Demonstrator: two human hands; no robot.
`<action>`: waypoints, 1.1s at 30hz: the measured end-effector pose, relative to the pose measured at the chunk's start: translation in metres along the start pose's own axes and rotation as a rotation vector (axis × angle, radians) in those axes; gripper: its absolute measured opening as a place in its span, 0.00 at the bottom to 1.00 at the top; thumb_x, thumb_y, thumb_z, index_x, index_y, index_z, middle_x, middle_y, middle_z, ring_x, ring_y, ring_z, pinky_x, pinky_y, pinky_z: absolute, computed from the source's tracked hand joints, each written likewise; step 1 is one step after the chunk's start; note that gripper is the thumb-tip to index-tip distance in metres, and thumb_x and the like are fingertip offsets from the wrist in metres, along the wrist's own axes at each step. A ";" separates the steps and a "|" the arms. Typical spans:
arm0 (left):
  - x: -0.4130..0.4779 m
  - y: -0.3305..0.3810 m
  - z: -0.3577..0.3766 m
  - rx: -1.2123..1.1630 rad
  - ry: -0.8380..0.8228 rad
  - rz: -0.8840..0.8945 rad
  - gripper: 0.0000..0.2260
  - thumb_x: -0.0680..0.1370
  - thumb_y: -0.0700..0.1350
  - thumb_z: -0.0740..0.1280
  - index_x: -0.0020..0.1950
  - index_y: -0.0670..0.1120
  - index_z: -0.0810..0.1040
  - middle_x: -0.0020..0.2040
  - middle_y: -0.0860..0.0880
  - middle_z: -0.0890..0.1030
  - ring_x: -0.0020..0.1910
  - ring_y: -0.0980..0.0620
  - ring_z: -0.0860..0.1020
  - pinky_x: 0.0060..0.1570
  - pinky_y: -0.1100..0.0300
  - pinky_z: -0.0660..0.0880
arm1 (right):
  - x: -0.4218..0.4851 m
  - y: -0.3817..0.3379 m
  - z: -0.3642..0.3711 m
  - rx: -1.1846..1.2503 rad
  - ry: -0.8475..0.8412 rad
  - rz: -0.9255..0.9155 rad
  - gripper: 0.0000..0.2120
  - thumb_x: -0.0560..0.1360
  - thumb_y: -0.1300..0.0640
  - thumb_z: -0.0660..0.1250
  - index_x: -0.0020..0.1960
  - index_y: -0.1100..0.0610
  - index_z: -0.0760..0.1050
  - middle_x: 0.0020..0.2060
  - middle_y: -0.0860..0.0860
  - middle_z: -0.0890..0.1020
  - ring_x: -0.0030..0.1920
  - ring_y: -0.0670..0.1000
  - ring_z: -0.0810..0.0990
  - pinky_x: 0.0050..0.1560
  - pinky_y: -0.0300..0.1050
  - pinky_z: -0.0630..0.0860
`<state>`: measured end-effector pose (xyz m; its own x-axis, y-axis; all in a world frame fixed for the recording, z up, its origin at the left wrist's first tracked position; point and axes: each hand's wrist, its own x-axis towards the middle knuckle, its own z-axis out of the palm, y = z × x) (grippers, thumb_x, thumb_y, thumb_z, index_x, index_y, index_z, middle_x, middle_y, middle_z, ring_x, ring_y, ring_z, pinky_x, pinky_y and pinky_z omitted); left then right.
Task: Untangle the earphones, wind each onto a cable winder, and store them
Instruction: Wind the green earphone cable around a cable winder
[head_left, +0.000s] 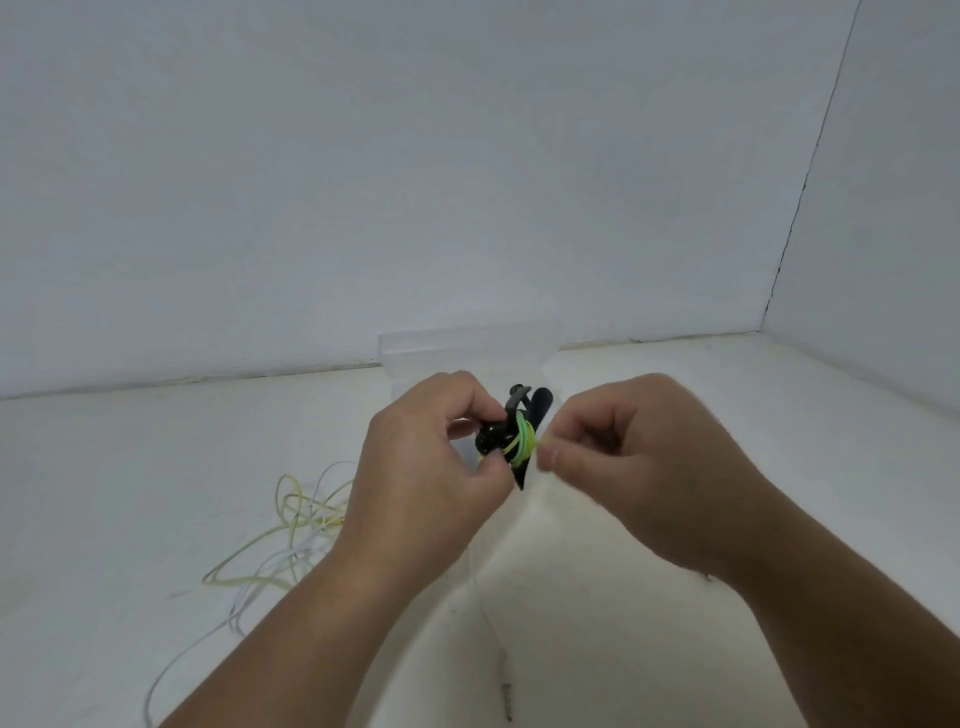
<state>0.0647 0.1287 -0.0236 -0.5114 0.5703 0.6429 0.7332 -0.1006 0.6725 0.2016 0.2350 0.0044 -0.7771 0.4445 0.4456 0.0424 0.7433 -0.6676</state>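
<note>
My left hand (436, 457) grips the black cable winder (524, 441) steady so my right hand (613, 457), fingers curled, can pinch the green earphone cable (523, 440) taut around it.

cable tangle (297, 512) left, clear box (467, 347) — straight ahead

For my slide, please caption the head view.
Left hand grips black cable winder; right hand pinches thin green earphone cable wound around it.
</note>
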 end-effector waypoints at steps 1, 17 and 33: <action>0.000 0.000 0.000 0.001 -0.015 -0.003 0.13 0.68 0.34 0.75 0.40 0.52 0.80 0.40 0.57 0.83 0.46 0.57 0.83 0.51 0.66 0.78 | 0.001 0.001 -0.002 -0.063 0.086 -0.033 0.14 0.73 0.60 0.73 0.30 0.55 0.76 0.20 0.44 0.66 0.24 0.45 0.64 0.27 0.35 0.61; 0.002 0.005 0.001 -0.608 -0.198 -0.227 0.10 0.63 0.32 0.70 0.38 0.46 0.82 0.36 0.46 0.84 0.34 0.54 0.81 0.37 0.66 0.76 | 0.009 0.018 0.000 0.341 0.105 0.302 0.18 0.79 0.52 0.68 0.31 0.50 0.80 0.25 0.49 0.65 0.28 0.51 0.60 0.31 0.45 0.59; 0.009 -0.003 -0.002 -0.441 0.158 -0.323 0.10 0.69 0.28 0.72 0.44 0.41 0.81 0.35 0.49 0.84 0.33 0.56 0.81 0.36 0.68 0.76 | 0.001 0.006 0.019 0.149 -0.271 0.285 0.14 0.81 0.53 0.63 0.42 0.51 0.84 0.25 0.46 0.70 0.25 0.42 0.68 0.30 0.31 0.64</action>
<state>0.0571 0.1329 -0.0196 -0.7642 0.5032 0.4034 0.2893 -0.2916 0.9117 0.1893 0.2303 -0.0104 -0.8855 0.4592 0.0707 0.2036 0.5203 -0.8293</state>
